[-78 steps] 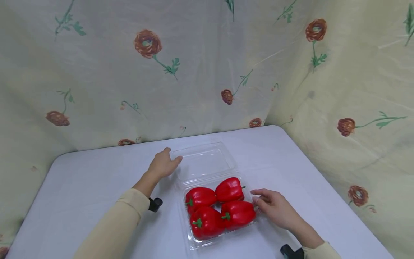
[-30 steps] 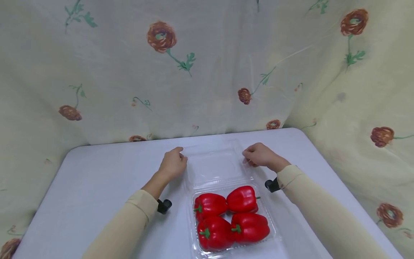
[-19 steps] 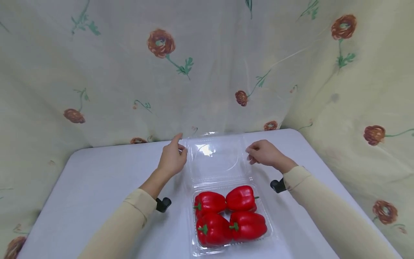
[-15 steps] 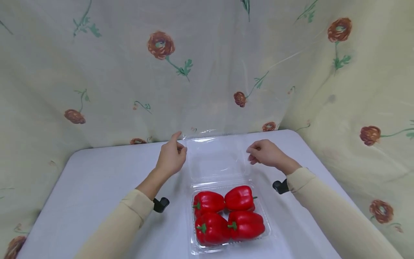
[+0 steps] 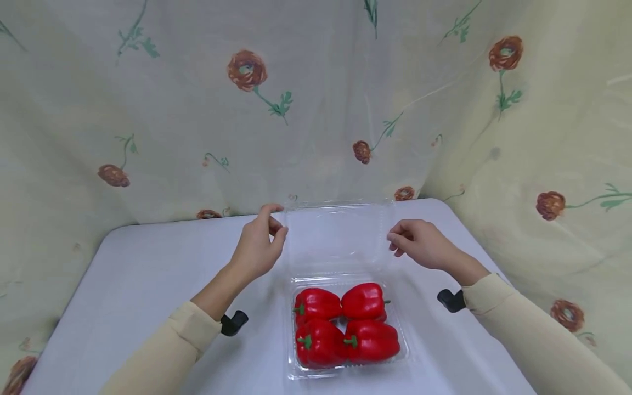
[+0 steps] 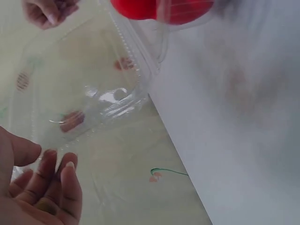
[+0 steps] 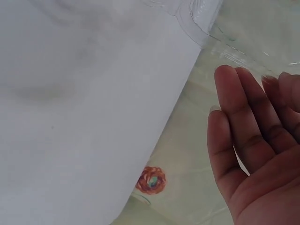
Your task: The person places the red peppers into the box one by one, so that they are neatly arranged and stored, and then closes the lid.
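A clear plastic clamshell box (image 5: 345, 368) lies on the table, with several red bell peppers (image 5: 371, 341) with green stems in its base. Its see-through lid (image 5: 338, 236) stands raised at the far side, tilted up from the hinge. At the lid's left edge is my left hand (image 5: 259, 244), thumb and fingers bent around the rim. My right hand (image 5: 419, 241) pinches the right edge between thumb and forefinger. In the right wrist view, the other fingers (image 7: 232, 93) of that hand extend beside the lid's rim.
The white tabletop (image 5: 163, 274) spreads out around the box. Behind it and to the right hangs a pale curtain (image 5: 316, 109) printed with brown-red flowers, close to the table's far edge.
My right hand has moved from beside the peppers to the lid's right edge. The lid has swung up from lying back, both hands at its sides. The head view has shifted slightly.
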`<state>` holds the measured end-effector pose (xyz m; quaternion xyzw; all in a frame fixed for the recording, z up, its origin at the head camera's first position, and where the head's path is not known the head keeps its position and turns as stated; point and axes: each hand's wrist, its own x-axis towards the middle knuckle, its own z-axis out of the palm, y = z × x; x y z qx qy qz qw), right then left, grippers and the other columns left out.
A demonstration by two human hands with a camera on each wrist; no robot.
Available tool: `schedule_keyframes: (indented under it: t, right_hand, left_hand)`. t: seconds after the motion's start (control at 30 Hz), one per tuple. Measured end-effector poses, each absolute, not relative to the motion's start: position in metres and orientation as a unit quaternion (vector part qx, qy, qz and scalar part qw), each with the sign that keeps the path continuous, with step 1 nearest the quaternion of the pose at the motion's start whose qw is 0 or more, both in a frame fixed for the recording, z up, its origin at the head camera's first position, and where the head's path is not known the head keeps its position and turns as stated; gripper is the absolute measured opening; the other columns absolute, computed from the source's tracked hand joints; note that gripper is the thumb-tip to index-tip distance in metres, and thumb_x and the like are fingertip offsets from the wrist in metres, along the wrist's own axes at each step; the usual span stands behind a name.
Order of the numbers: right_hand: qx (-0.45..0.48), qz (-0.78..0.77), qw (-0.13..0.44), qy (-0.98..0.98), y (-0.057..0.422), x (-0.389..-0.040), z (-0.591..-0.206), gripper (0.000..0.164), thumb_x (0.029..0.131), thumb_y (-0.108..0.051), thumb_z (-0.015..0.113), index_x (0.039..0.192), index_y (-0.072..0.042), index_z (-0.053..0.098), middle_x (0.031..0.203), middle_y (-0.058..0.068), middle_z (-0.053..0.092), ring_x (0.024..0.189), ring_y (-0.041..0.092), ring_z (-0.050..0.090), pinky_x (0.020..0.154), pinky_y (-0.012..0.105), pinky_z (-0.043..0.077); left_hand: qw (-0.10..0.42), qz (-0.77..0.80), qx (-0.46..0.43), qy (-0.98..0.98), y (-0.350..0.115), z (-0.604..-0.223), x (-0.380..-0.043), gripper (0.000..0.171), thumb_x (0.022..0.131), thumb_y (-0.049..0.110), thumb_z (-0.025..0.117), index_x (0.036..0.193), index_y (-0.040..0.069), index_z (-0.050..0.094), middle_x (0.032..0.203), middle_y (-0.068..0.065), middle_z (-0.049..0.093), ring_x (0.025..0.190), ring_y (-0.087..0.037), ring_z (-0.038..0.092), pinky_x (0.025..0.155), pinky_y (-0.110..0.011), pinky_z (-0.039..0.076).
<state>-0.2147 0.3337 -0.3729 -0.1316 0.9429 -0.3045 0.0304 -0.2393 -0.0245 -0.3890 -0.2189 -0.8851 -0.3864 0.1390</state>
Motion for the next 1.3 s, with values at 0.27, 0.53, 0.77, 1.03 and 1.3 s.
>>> schedule_keyframes:
  t: [0.27,0.53,0.77,1.03,1.3]
  right_hand:
    - [-0.158,-0.283,0.013,0.946,0.341,-0.185,-0.371,0.012,0.098,-0.018,0.062,0.103,-0.009,0.067,0.089,0.002,0.068,0.078,0.015,0.068,0.073,0.032,0.055]
    - [-0.192,-0.253,-0.027,0.948,0.34,-0.152,-0.377,0.006,0.094,-0.014,0.068,0.099,-0.012,0.068,0.086,-0.007,0.067,0.076,0.009,0.064,0.069,0.027,0.055]
    - [-0.195,-0.22,-0.026,0.956,0.34,-0.122,-0.39,0.017,0.089,-0.008,0.073,0.104,-0.014,0.068,0.094,-0.011,0.068,0.087,0.009,0.066,0.079,0.036,0.058]
    - [-0.176,-0.224,0.002,0.959,0.337,-0.098,-0.41,0.026,0.088,-0.008,0.073,0.113,-0.014,0.069,0.104,-0.007,0.068,0.086,0.004,0.062,0.078,0.032,0.058]
    - [-0.143,-0.311,0.035,0.939,0.334,-0.083,-0.431,0.023,0.096,-0.017,0.065,0.117,-0.009,0.067,0.105,-0.001,0.07,0.082,0.005,0.064,0.07,0.024,0.055]
  left_hand:
    - [0.163,-0.364,-0.301,-0.866,-0.033,-0.393,-0.218,0.02,0.094,0.013,0.066,0.111,0.01,0.055,0.093,0.002,0.065,0.083,-0.009,0.06,0.067,-0.026,0.053]
    - [0.165,-0.314,-0.379,-0.855,-0.045,-0.406,-0.193,0.018,0.088,0.012,0.074,0.099,0.016,0.061,0.091,0.007,0.064,0.083,-0.007,0.059,0.069,-0.025,0.055]
    - [0.171,-0.264,-0.425,-0.848,-0.053,-0.424,-0.171,0.023,0.083,0.015,0.078,0.101,0.018,0.064,0.097,0.009,0.066,0.091,-0.006,0.063,0.081,-0.024,0.055]
    - [0.176,-0.234,-0.46,-0.838,-0.057,-0.444,-0.153,0.019,0.082,0.016,0.076,0.096,0.019,0.063,0.1,0.009,0.063,0.091,-0.005,0.061,0.079,-0.024,0.055]
    - [0.169,-0.259,-0.456,-0.834,-0.061,-0.46,-0.14,0.017,0.079,0.011,0.07,0.093,0.018,0.064,0.109,0.007,0.064,0.099,-0.008,0.061,0.081,-0.027,0.055]
